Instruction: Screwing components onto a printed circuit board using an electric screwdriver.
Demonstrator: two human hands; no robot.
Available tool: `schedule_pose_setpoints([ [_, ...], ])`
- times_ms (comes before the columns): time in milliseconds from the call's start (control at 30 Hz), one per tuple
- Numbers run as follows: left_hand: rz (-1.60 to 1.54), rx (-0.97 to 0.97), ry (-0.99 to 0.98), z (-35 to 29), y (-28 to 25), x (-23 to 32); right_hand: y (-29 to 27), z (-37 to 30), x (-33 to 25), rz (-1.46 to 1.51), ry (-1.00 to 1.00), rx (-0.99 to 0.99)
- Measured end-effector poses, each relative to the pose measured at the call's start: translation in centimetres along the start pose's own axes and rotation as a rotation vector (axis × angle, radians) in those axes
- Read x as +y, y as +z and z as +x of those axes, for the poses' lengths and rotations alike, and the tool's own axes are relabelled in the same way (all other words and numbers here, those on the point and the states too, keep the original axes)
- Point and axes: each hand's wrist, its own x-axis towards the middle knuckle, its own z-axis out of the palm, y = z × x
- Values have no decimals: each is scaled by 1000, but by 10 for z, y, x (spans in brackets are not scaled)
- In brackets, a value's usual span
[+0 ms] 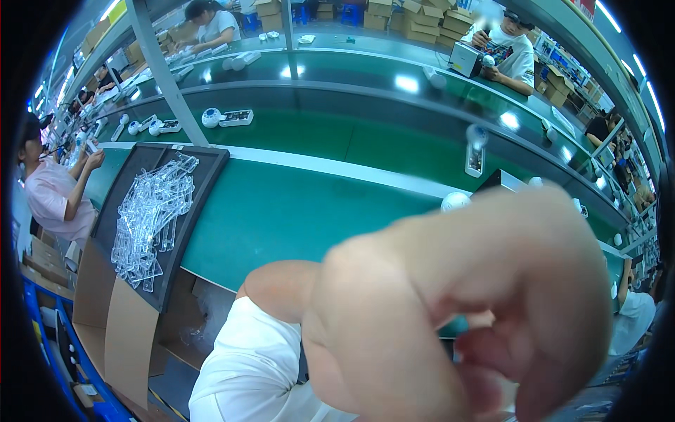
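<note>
Our left hand (422, 274) curls, whether pinching anything we cannot tell, our right hand unseen; the clear plastic pieces (155, 218) look light, stiff, slippery, best gripped edgewise.

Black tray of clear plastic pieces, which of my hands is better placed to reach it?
Probably your left hand: the black tray lies on your left, and that hand is in view, close to the camera. Your right hand isn't visible.

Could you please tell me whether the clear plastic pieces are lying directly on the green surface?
No, the clear plastic pieces are heaped in a dark tray at the left.
</note>
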Motion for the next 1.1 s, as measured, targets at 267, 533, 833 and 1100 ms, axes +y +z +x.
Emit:
schedule_pose_setpoints([
  [267, 809, -766, 372, 40, -22, 4, -5, -8, 19, 170, 210, 76],
  [533, 857, -1110, -14, 60, 16, 35, -7, 2, -20, 97, 206, 27],
  [833, 776, -1016, -143, 30, -3, 20, 3, 1, -2, 25, 27, -10],
  [1100, 640, -938, -245, 40, 1, 14, -5, 2, 11, 16, -35, -8],
])
